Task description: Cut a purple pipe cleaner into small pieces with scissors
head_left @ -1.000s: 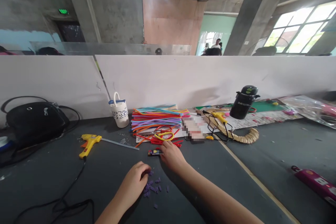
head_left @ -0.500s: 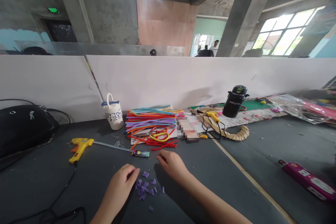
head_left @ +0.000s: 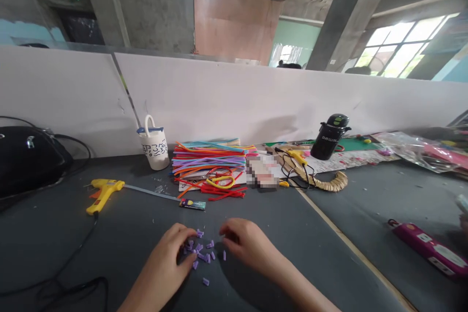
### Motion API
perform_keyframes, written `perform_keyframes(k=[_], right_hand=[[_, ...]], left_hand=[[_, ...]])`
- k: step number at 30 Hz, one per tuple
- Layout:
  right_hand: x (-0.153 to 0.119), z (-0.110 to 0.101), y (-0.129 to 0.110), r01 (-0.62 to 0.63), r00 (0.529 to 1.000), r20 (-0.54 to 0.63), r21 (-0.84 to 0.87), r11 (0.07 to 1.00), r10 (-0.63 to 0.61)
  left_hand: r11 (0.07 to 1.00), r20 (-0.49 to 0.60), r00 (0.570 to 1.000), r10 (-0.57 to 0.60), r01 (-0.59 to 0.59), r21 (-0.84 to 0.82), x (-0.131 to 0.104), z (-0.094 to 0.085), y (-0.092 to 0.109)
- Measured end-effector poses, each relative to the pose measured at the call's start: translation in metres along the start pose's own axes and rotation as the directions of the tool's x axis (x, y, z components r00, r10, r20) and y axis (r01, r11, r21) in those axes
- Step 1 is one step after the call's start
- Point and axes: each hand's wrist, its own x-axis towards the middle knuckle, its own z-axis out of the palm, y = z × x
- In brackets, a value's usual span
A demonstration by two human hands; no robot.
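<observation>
- The purple pieces point(head_left: 203, 257) are lying in a loose heap on the dark table point(head_left: 300, 226); one stray is sitting just right of the heap, another on its near side.
- The left hand point(head_left: 164, 258) is curving over the left of the heap, thumb and fingers standing well apart, tips at the pieces. Whether they are pinching one, I cannot tell.
- The right hand point(head_left: 248, 241) is hanging half curled to the right of the heap, a small gap showing between thumb and forefinger. Nothing is showing in its grip, but its palm is hidden.
- The hands seem to be sorting or gathering the pieces. Working from the edge of the heap is probably serving better than digging into its middle, where small pieces could be scattering.
- Pinching lightly with the fingertips is likely suiting such small pieces.
- The right hand is standing well placed for guarding the right-hand stray.
- The small packet point(head_left: 192, 204) is lying just beyond the heap, and the glue gun point(head_left: 105, 192) well to its left, so neither is crowding the fingers.
</observation>
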Motion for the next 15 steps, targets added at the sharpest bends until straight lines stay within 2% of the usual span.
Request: perform_keyframes(k=[3, 6, 10, 13, 15], right_hand=[[-0.008, 0.011, -0.002, 0.039, 0.991, 0.130, -0.131, 0.991, -0.022], [-0.011, 0.012, 0.003, 0.085, 0.978, 0.205, -0.237, 0.968, -0.036], [-0.008, 0.016, 0.008, 0.148, 0.969, 0.238, -0.315, 0.937, -0.073], [-0.006, 0.019, 0.004, 0.164, 0.975, 0.197, -0.327, 0.931, -0.103], [-0.005, 0.018, -0.001, 0.179, 0.979, 0.146, -0.305, 0.935, -0.140]], left_hand=[[0.991, 0.045, 0.993, 0.106, -0.109, 0.079, -0.007, 0.012, 0.002], [0.983, 0.078, 0.989, 0.126, -0.135, 0.124, -0.010, 0.022, 0.000], [0.980, 0.014, 0.989, 0.146, -0.147, 0.132, -0.008, 0.026, 0.005], [0.996, -0.065, 0.996, 0.064, -0.060, 0.065, -0.007, 0.025, 0.016], [0.996, -0.041, 0.998, -0.057, 0.054, -0.074, -0.006, 0.025, 0.023]])
